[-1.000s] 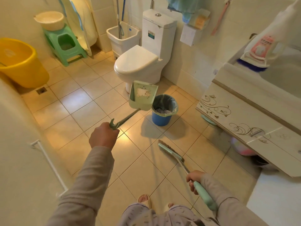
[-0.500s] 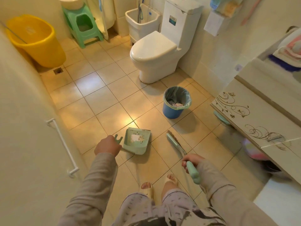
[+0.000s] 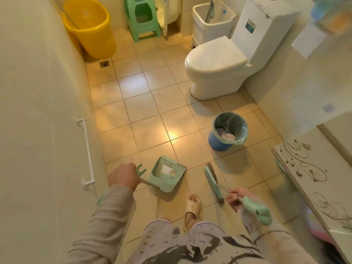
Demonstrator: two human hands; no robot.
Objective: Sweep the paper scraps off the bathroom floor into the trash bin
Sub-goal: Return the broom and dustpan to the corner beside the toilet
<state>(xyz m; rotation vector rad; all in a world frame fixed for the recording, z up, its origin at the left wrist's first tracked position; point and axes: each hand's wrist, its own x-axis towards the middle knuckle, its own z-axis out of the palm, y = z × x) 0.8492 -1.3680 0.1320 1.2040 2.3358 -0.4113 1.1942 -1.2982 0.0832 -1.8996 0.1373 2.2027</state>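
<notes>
Left hand point(image 3: 123, 178): fingers closed around the thin metal shaft of the pale green plastic dustpan point(image 3: 167, 174), just below its forked green handle end. The pan rests on the beige tiled floor point(image 3: 141, 111) in front of the person's slippered foot, mouth facing away from the body. Right hand point(image 3: 236, 200): fingers clamped on the shaft of the long-handled green brush point(image 3: 213, 181), just ahead of its bulbous green grip; the brush head lies on the tiles to the right of the dustpan, near it but apart. Contents of the dustpan: a white patch on the pan floor and scattered dark specks; whether the patch is loose paper or a stuck label cannot be told. The round blue plastic trash bin point(image 3: 226, 134), lined with a translucent greenish bag, stands on the floor beyond the brush, between the white toilet point(image 3: 219, 67) and the patterned cabinet point(image 3: 312, 168). It holds crumpled pale paper, so scraps appear to be already in the bin. No loose paper scraps are visible on the open tiles. Judgement: the task looks largely done; what remains, if anything, is clearing residue from the pan. The yellow plastic tub point(image 3: 89, 25) by the far wall plays no part; its contents are not visible.
</notes>
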